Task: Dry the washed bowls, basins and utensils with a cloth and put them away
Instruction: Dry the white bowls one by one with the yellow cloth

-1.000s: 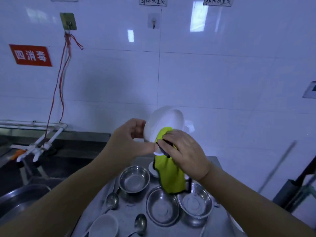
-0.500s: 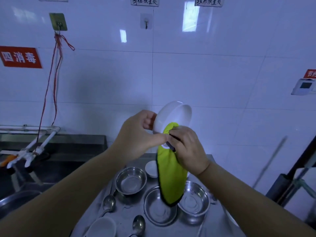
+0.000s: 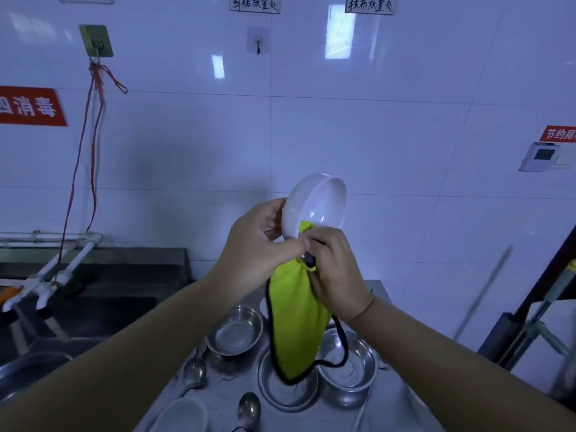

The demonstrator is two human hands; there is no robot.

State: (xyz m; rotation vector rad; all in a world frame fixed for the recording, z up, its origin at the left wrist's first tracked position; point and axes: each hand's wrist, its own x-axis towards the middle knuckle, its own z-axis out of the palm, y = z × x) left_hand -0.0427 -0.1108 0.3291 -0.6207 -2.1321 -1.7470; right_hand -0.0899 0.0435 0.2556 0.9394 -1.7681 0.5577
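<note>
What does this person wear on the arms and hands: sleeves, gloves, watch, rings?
Nothing visible. The left hand and right hand are ungloved, no ring showing; both forearms are bare to the frame edge, with no sleeve, watch or band.

The white round bowl (image 3: 314, 204) is plain and unpatterned, with a pale sheen. At six o'clock of it, the lime-yellow cloth (image 3: 296, 322) is one flat colour, hemmed in black piping. The dull grey steel table (image 3: 389, 410) carries round silver steel bowls (image 3: 235, 330), mirror-bright and unpatterned, and silver spoons (image 3: 194, 369) to match. A small white bowl (image 3: 184, 416) sits at seven o'clock of the cloth. Thin dark grout lines cross the glossy white tiled wall (image 3: 374, 145). At nine o'clock of the view a red sign (image 3: 31, 106) bears white characters. A red cord (image 3: 93, 120) hangs from an olive-green hook plate (image 3: 96, 40) at eleven o'clock. At twelve o'clock a white label (image 3: 255, 4) shows black handwriting.
</note>
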